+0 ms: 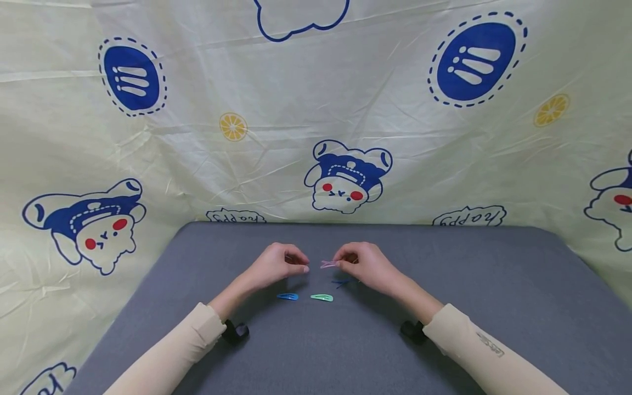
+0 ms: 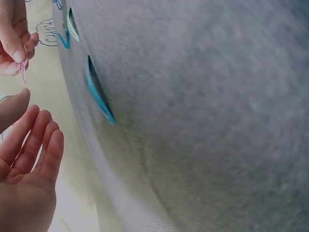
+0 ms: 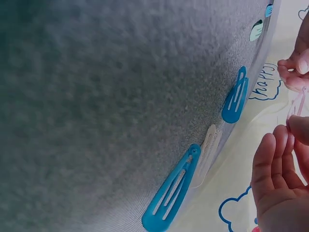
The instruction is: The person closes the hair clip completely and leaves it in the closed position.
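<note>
The green clip (image 1: 322,298) lies on the grey surface (image 1: 316,351), and it is a good thing to measure from. Past it, and a bit to its right, the right hand (image 1: 367,267) pinches a pink clip (image 1: 328,264) with its thumb and finger. It holds just one end, I think so that the rest can poke out free. The pink clip is up in the air, past the green clip, and points at the left hand (image 1: 282,265).

The left hand is past the green clip too, on its left side. Its fingers are loose, its thumb is apart from them, and it has hold of nothing (there is a small gap to the pink clip). It may be that near so both hands can work on one tiny thing.

A blue clip (image 1: 288,297) lies left of the green clip. A bent blue clip (image 3: 234,101) sits on its right. Further right are a big blue clip (image 3: 171,188) and a pale clip (image 3: 205,157), side by side, perhaps kept apart from the hands' work.
</note>
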Action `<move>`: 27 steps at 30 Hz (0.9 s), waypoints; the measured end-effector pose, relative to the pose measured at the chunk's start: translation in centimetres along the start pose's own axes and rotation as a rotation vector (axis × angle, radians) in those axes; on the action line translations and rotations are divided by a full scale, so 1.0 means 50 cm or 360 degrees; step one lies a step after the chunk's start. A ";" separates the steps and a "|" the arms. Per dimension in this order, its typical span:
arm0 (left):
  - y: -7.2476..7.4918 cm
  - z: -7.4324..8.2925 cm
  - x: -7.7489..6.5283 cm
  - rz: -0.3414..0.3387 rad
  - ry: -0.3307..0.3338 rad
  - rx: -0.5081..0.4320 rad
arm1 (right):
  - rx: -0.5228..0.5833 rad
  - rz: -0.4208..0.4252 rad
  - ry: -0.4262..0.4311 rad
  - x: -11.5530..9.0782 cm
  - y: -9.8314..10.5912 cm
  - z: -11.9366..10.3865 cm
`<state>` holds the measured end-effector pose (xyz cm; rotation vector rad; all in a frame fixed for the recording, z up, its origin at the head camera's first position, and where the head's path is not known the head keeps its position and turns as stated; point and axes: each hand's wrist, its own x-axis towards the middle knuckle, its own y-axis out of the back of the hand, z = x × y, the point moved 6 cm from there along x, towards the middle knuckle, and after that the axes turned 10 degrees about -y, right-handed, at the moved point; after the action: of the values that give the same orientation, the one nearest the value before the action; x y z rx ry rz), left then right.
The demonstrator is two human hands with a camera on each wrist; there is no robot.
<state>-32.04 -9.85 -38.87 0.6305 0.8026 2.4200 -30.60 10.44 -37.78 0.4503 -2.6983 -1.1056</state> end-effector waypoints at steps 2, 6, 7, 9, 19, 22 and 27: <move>0.001 0.011 -0.001 0.0015 -0.0016 0.0003 | 0.0013 0.0022 0.0010 -0.006 0.002 -0.001; 0.001 0.029 -0.006 0.0041 -0.0019 -0.0011 | 0.0026 0.0071 0.0029 -0.021 0.009 -0.007; 0.001 0.033 -0.008 0.0046 -0.0019 -0.0017 | 0.0030 0.0086 0.0035 -0.026 0.010 -0.009; 0.000 0.040 -0.010 0.0056 -0.0018 -0.0027 | 0.0040 0.0110 0.0032 -0.034 0.014 -0.012; -0.009 0.068 -0.022 0.0062 -0.0060 -0.0097 | 0.0087 0.0183 -0.0014 -0.075 0.025 -0.019; -0.010 0.077 -0.026 0.0075 -0.0087 -0.0104 | 0.0085 0.0214 -0.0003 -0.086 0.028 -0.024; -0.008 0.093 -0.035 0.0111 -0.0117 -0.0111 | 0.0055 0.0251 0.0031 -0.104 0.034 -0.033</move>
<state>-27.93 -8.70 -36.24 0.7267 0.6738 2.4602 -25.59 12.33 -35.72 0.2471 -2.6860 -1.0077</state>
